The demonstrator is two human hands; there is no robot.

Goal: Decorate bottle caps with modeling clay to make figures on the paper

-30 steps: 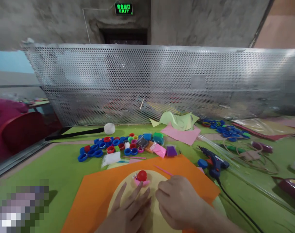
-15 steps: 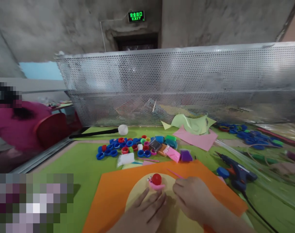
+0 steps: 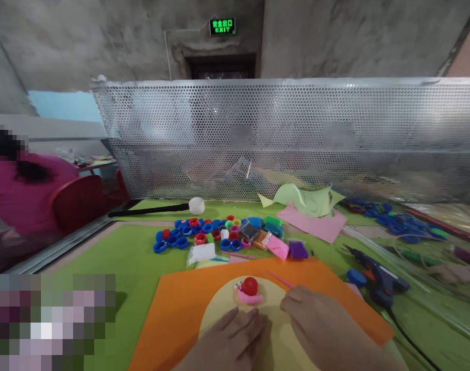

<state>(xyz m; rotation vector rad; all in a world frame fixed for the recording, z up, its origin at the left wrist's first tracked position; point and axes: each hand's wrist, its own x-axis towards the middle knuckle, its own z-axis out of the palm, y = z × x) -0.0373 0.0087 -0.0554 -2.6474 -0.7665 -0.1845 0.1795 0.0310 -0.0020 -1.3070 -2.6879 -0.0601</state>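
Note:
My left hand point(image 3: 229, 342) lies flat with its fingers stretched out on a pale yellow round sheet point(image 3: 273, 301), which rests on an orange sheet point(image 3: 181, 309). My right hand point(image 3: 320, 324) is curled beside it, pinching a thin pink stick point(image 3: 282, 281) that points up and left. Just beyond both hands sits a small pink clay snail with a red bottle cap as its shell point(image 3: 249, 290).
Several blue and red bottle caps point(image 3: 181, 234), clay packets point(image 3: 275, 245) and paper sheets point(image 3: 316, 216) lie on the green table point(image 3: 115, 257). A blue glue gun point(image 3: 376, 278) lies at the right. A perforated metal screen point(image 3: 281, 139) stands behind. A person in pink sits at the left.
The view has swung left and then steadied. My left hand has slid back slightly from the snail; my right hand keeps its pinch on the stick.

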